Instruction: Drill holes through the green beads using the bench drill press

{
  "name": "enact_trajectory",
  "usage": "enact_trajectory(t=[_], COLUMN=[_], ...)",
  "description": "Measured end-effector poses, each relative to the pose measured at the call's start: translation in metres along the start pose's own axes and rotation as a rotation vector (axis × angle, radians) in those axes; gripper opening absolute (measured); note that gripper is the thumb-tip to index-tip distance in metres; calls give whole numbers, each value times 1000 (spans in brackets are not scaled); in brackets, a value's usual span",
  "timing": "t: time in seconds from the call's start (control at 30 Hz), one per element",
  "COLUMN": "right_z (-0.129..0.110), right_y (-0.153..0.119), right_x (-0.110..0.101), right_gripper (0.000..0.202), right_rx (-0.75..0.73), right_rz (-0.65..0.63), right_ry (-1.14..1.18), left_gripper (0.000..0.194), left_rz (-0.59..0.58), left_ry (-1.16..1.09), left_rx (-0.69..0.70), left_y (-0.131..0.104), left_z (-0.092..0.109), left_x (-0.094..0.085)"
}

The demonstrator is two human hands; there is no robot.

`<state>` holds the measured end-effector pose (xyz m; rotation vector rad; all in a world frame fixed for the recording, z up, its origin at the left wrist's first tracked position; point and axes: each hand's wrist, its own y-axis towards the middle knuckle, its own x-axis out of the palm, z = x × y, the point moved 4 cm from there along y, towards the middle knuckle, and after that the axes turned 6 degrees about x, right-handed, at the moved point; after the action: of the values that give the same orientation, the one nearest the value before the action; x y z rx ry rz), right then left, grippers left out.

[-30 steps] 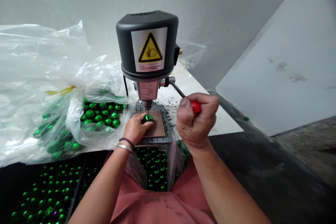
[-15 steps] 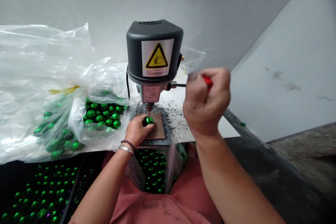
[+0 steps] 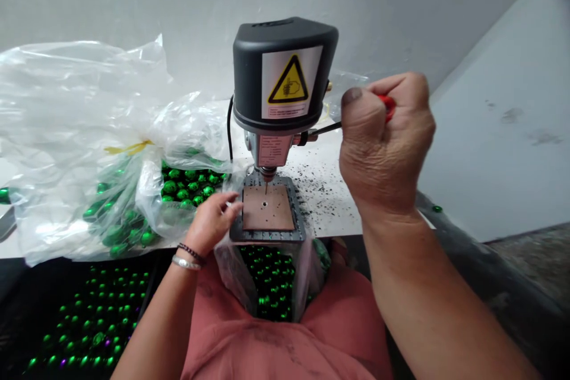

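Observation:
A small black drill press (image 3: 284,80) stands on the white table with its thin bit (image 3: 266,187) above a brown board (image 3: 278,217) that has a small hole. My right hand (image 3: 385,136) is wrapped round the red knob (image 3: 388,105) of the press's feed lever (image 3: 328,128). At the board's left edge, my left hand (image 3: 214,221) hovers with its fingers apart and nothing in them. Shiny green balls (image 3: 182,193) lie in the open mouth of a clear plastic bag (image 3: 146,181) left of the press.
Dark shavings (image 3: 318,190) litter the white table (image 3: 342,217). Below its edge, more green balls fill a bag (image 3: 269,285) between my knees and a dark tray (image 3: 89,320) at lower left. One green ball (image 3: 437,208) lies off to the right.
The green ball under the bit has left my left hand and the board. That hand has moved left and opened. My right hand has risen with the lever, and the view has shifted.

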<state>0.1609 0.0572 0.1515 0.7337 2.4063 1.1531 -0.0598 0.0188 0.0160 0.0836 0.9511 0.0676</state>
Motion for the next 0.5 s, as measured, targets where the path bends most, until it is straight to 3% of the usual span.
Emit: enact_trajectory(t=[0.07,0.1,0.27,0.33,0.5], right_z=[0,0,1,1,0], right_y=[-1,-1,-4,-5,-7], right_x=[0,0,-1,-2,-4], right_gripper=[21,20,16,16,16], right_rx=[-20,-26,2,10,12], right_rz=[-2,-1,2,4,37], right_ry=[11,17,35,47,86], left_gripper=[41,45,46,46,46], left_rz=[132,138,-98,-109,13], left_ry=[235,334,627,685,683], left_rx=[-99,-141,-318,-291,-76], left_y=[17,24,41,37,24], left_z=[-18,-26,-42,-38,-30], left_x=[-13,-16,-7,4,26])
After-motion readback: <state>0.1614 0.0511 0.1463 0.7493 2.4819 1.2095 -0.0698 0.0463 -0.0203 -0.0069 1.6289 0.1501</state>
